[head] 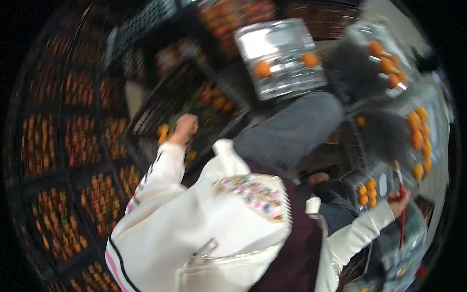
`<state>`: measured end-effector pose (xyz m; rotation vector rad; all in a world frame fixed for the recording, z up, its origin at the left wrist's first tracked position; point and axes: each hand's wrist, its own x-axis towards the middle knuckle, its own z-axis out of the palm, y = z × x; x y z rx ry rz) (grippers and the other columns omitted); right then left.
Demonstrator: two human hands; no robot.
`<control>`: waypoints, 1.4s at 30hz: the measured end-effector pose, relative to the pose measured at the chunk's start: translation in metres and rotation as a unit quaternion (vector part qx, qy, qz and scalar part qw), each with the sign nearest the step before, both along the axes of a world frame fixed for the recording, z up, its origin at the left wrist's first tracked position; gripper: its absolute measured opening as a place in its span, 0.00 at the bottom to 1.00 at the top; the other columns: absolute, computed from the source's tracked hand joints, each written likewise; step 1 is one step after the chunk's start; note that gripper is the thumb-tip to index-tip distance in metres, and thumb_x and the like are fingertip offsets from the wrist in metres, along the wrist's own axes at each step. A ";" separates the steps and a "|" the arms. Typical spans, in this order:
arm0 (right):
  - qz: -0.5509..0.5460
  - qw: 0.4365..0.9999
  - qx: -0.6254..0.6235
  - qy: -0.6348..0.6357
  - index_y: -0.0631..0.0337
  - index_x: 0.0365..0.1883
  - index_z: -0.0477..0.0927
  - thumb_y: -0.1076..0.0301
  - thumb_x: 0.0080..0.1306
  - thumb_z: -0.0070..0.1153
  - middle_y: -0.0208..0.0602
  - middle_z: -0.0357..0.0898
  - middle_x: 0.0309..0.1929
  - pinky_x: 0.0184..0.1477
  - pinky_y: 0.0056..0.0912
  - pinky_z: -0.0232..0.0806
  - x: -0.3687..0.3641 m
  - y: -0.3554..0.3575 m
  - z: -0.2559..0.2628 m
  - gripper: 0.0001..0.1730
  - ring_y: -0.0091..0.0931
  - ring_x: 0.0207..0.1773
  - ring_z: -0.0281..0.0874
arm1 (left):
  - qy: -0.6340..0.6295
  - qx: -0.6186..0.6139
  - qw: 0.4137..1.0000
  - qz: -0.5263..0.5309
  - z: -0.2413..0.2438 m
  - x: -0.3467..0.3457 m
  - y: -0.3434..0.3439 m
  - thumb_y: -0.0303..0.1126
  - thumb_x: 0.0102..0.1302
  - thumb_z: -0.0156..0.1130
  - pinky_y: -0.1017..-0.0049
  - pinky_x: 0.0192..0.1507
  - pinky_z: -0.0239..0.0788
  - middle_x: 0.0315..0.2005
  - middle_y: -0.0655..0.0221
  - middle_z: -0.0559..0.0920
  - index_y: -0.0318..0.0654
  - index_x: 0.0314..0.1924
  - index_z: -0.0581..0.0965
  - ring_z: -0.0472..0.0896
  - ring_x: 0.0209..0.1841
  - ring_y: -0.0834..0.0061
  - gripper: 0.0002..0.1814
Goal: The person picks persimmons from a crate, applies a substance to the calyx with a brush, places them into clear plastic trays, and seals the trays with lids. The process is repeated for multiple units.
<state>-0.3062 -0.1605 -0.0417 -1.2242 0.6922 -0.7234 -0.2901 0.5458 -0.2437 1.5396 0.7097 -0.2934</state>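
My left hand [185, 127] is curled over a dark plastic crate [226, 126]; blur hides whether anything is in its fingers. Small orange fruits [163, 134] show beside that wrist, and more reddish-orange ones lie deeper in the crate. On the far right, my right hand [399, 200] grips a slender red-handled brush [402, 222] with its pale tip pointing up. Close to this hand, a small group of round orange fruits [367, 192] sits in clear plastic packaging. Beyond my knee, a shiny clear plastic tray [292, 78] carries two orange fruits [263, 69].
Dark crates filled with small orange-red fruits [58, 222] cover the left side. At right, clear plastic containers hold orange fruits [388, 65] and a further row of fruits [419, 131]. My bent leg [292, 127] in grey trousers lies between. A grey-blue crate [142, 29] stands top left.
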 end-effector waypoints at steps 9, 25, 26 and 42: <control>0.070 0.996 -0.041 0.034 0.60 0.36 0.73 0.53 0.64 0.48 0.28 0.64 0.19 0.26 0.26 0.55 0.036 0.025 -0.010 0.17 0.23 0.22 0.58 | 0.255 0.065 0.958 0.113 -0.061 -0.087 0.058 0.30 0.60 0.53 0.74 0.31 0.73 0.33 0.67 0.78 0.37 0.40 0.75 0.78 0.31 0.74 0.09; 0.084 0.990 -0.110 0.028 0.62 0.35 0.72 0.56 0.63 0.49 0.29 0.64 0.18 0.25 0.24 0.54 0.087 0.124 0.019 0.16 0.22 0.22 0.59 | 0.260 0.245 0.933 -0.051 -0.105 -0.071 0.137 0.29 0.59 0.54 0.66 0.41 0.71 0.44 0.53 0.77 0.37 0.57 0.67 0.77 0.42 0.64 0.24; 0.099 0.989 -0.104 0.023 0.62 0.35 0.72 0.56 0.63 0.49 0.29 0.64 0.19 0.25 0.24 0.54 0.094 0.128 0.020 0.16 0.22 0.22 0.59 | 0.256 0.288 0.920 -0.068 -0.118 -0.087 0.131 0.31 0.58 0.53 0.64 0.47 0.67 0.46 0.54 0.76 0.41 0.57 0.67 0.74 0.47 0.61 0.24; 0.165 0.981 -0.102 0.024 0.63 0.34 0.72 0.57 0.64 0.48 0.30 0.64 0.19 0.25 0.24 0.54 0.115 0.130 0.021 0.16 0.21 0.23 0.58 | 0.248 0.172 0.953 -0.013 -0.117 -0.094 0.082 0.31 0.50 0.66 0.60 0.57 0.56 0.62 0.53 0.58 0.43 0.68 0.37 0.61 0.60 0.54 0.54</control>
